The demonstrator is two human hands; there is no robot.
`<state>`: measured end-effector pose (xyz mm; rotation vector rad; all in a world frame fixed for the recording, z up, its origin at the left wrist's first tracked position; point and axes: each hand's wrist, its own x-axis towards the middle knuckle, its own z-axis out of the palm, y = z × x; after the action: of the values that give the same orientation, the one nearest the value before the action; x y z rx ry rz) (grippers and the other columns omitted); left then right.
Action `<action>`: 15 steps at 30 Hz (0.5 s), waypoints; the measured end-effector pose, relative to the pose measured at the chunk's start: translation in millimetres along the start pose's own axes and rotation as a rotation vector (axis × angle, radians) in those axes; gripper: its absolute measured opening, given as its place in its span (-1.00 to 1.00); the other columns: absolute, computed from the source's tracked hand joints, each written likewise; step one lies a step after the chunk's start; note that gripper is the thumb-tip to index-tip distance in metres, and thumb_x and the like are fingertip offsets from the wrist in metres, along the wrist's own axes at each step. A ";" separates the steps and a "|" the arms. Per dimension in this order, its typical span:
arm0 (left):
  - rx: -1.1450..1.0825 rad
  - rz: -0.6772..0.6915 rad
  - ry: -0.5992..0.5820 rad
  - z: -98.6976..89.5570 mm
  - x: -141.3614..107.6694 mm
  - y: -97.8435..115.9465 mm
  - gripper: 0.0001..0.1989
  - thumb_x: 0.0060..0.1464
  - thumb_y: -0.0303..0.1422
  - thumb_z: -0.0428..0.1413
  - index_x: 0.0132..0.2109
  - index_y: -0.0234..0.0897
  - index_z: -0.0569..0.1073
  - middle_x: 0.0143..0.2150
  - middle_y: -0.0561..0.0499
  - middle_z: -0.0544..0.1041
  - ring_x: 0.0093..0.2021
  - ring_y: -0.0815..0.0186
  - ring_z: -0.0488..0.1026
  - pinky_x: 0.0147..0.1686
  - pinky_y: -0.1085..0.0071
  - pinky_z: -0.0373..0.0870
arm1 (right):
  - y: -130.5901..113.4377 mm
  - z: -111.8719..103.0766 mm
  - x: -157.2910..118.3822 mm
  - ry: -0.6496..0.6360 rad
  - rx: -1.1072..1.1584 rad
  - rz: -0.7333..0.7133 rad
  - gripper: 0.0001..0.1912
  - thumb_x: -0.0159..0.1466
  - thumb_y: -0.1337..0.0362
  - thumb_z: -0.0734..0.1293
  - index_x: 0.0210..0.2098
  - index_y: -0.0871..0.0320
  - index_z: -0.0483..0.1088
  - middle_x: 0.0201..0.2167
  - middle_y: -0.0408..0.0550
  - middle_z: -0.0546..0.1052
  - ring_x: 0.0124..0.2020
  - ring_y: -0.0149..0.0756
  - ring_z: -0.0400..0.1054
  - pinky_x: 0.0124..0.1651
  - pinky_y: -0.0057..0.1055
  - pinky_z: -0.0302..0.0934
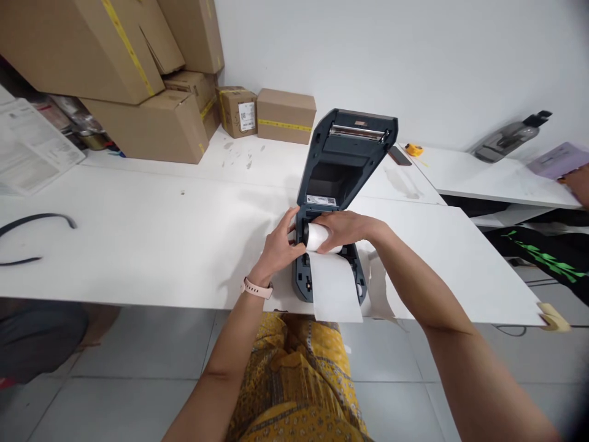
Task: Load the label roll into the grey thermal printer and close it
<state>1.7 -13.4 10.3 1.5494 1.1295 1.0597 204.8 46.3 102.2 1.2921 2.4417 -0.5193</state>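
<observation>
A dark grey label printer (302, 279) stands at the table's front edge with its lid (359, 156) raised. Inside its bay lies a white paper roll (317, 236), and a loose strip of paper (335, 288) runs from it over the printer's front and past the table edge. My right hand (343, 229) is wrapped over the roll from the right. My left hand (280, 245), with a pink watch band (257, 288) at the wrist, rests against the printer's left side, fingers apart, thumb near the roll's left end.
Cardboard boxes (147, 126) are stacked at the back left of the white table (138, 245). A black strap (37, 217) lies far left. At the right are a yellow tape measure (414, 149), a grey bottle (506, 140) and another person's hand (577, 184).
</observation>
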 end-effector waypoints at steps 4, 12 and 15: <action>-0.025 -0.004 0.000 2.8 -0.4 -4.4 -0.08 -0.03 -0.48 0.19 0.48 0.03 0.20 0.42 -0.04 0.41 0.41 -0.15 0.37 0.16 0.01 0.60 | 6.7 -8.6 -18.4 0.322 0.192 -0.105 -0.41 0.24 -0.13 0.41 0.15 0.02 0.51 0.09 0.07 0.64 0.11 0.12 0.51 0.09 -0.08 0.36; -0.107 -0.008 -0.017 0.5 -0.4 -9.0 -0.16 0.03 -0.40 0.24 0.46 0.01 0.25 0.47 -0.05 0.36 0.46 -0.17 0.29 0.22 -0.06 0.54 | 12.7 -53.0 -35.0 1.178 0.224 -0.005 -0.36 0.41 -0.31 0.00 0.40 -0.38 0.13 0.37 -0.14 0.37 0.53 0.11 -0.10 0.50 0.21 -0.10; -0.136 -0.007 -0.023 -0.4 0.1 -11.1 -0.19 0.05 -0.34 0.28 0.44 -0.02 0.29 0.48 -0.09 0.34 0.47 -0.20 0.27 0.23 -0.09 0.53 | 12.5 -51.6 -28.5 1.280 0.215 0.022 -0.34 0.46 -0.28 -0.06 0.39 -0.23 0.18 0.40 -0.10 0.32 0.53 0.16 -0.15 0.46 0.32 -0.16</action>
<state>-0.7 -11.4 -0.3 1.4460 1.0247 1.0885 224.5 56.2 158.3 2.1936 3.3578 0.1817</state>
